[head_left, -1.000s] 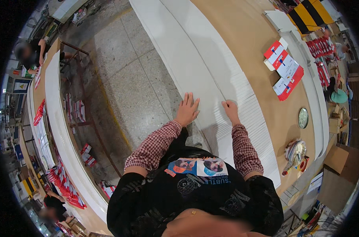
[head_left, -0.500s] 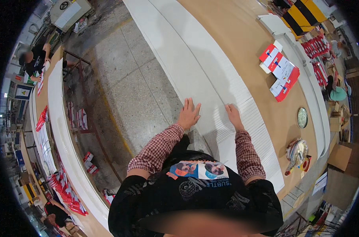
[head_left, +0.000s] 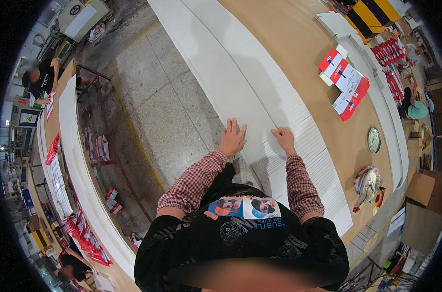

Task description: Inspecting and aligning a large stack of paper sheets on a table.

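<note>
Long pale card sheets (head_left: 209, 78) lie in front of me, with a dark seam running lengthwise between two strips. Along the right, a fanned stack of the sheets (head_left: 311, 160) shows many stepped edges. My left hand (head_left: 232, 139) rests flat near the left edge of the sheets, its fingers spread. Over the right strip, beside the seam, my right hand (head_left: 285, 141) is closed, the fingers curled and the thumb side toward the seam. Whatever may be under its fingertips is hidden.
The brown tabletop (head_left: 328, 141) carries a flattened red and white carton (head_left: 345, 85), a round tin (head_left: 373, 140) and a plastic-wrapped bundle (head_left: 367, 182). At left, another long table (head_left: 80, 160) holds red and white cartons (head_left: 84, 236). Co-workers (head_left: 42, 80) stand beyond it.
My right hand has curled its fingers in and shifted slightly left, toward the seam. My left hand stays in nearly the same place, still spread on the sheet.
</note>
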### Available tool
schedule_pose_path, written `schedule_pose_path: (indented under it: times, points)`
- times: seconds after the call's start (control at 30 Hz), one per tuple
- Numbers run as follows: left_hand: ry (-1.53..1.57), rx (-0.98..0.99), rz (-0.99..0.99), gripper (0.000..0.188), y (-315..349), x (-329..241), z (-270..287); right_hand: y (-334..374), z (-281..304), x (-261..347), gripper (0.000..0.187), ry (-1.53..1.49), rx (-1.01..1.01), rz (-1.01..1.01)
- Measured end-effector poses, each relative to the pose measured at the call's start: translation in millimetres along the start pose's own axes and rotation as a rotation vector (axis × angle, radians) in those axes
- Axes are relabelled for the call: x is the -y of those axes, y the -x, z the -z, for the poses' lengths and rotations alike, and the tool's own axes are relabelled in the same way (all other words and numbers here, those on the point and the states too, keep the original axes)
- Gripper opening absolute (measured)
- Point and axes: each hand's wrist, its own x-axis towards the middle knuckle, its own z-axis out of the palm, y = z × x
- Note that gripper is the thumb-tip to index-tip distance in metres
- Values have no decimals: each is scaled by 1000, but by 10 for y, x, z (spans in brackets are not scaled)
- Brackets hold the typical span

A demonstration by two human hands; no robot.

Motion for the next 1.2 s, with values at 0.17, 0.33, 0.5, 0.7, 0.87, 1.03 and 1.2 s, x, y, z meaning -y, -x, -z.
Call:
schedule_pose_path:
  times: [0.17,0.33,0.5,0.7,0.87,1.03,1.2]
  points:
    - [48,-14,-3,67,31,14,8,32,-38,-15,48,5,-49,67]
    - [1,-88,22,68,94,-47,-17,108,46,46,44,51,-9,53]
    - [42,-21,26,66,261,-288,-60,321,318,53,38,-104,-44,-36]
    - [36,9,10,69,241,-269,-74,256,385,26,41,-135,19,-74]
    - [30,-33,5,68,235,-276,-125,180,101,-174,46,35,105,35]
    - [22,-21,21,68,245,-255,-125,230,27,-187,46,-8,29,66]
    - [124,-6,10,68,252,-247,-106,245,94,-132,49,-11,30,84]
